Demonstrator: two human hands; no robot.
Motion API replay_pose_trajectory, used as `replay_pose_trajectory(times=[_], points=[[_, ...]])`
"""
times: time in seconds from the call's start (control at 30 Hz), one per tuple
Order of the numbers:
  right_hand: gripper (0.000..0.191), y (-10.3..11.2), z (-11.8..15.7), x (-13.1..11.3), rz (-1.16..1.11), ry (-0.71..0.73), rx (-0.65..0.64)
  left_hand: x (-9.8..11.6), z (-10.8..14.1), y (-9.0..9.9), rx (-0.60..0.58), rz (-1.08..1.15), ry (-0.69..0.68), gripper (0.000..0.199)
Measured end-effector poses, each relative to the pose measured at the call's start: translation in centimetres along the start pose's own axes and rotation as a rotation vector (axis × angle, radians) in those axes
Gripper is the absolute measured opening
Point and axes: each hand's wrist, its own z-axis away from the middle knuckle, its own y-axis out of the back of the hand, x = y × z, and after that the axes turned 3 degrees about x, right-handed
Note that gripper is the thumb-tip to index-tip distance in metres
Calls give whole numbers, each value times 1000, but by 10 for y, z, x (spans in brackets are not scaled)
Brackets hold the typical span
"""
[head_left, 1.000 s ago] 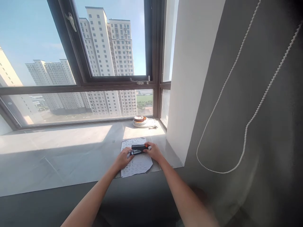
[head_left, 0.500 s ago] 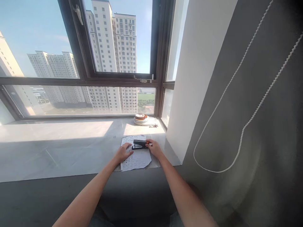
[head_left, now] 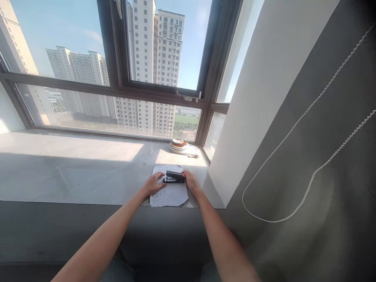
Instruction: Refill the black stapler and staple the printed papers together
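Observation:
A black stapler (head_left: 175, 180) lies across handwritten sheets of paper (head_left: 172, 196) on the window sill, its jaw pointing left and its top arm raised a little. My right hand (head_left: 191, 182) grips the rear end, fingertips and thumb against it; a bit of red shows there. At the jaw end, my left hand (head_left: 154, 183) rests on the left part of the paper with thumb and fingers apart, curved around the stapler's nose. Whether those fingertips touch the stapler I cannot tell.
On the pale sill (head_left: 96, 176), a stack of round dishes (head_left: 179, 146) sits in the back corner, with a small chain-like item (head_left: 193, 156) beside it. A white wall (head_left: 249, 105) rises at the right. A beaded blind cord (head_left: 274, 221) hangs beyond it.
The head view has tilted and shifted slightly. My left hand has come a little closer around the stapler's jaw end; my right hand keeps its hold on the rear.

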Motion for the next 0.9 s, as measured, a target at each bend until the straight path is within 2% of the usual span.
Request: replay_pose_trajectory(times=[0.13,0.33,0.5,0.57,0.63,0.73,0.8,0.9], points=[[46,3,-1,-4,61,19,-48,-1,0,-1,8,16,-6,50],[48,6,3,-11,-25,52,-52,0,1,1,-13,-6,30,54],[53,13,8,-25,-39,141,106,-2,2,-2,18,31,10,53],[48,16,7,-33,-13,219,44,-5,2,-3,30,61,6,54],[41,16,4,-39,64,282,-84,-8,1,-4,44,116,9,57],[26,11,3,-42,143,293,-163,-12,-1,-4,99,276,41,69],[23,5,7,-44,127,282,-100,-15,-3,-3,174,414,115,72],[22,-2,16,-51,131,319,99,-17,-7,2,323,679,324,59]])
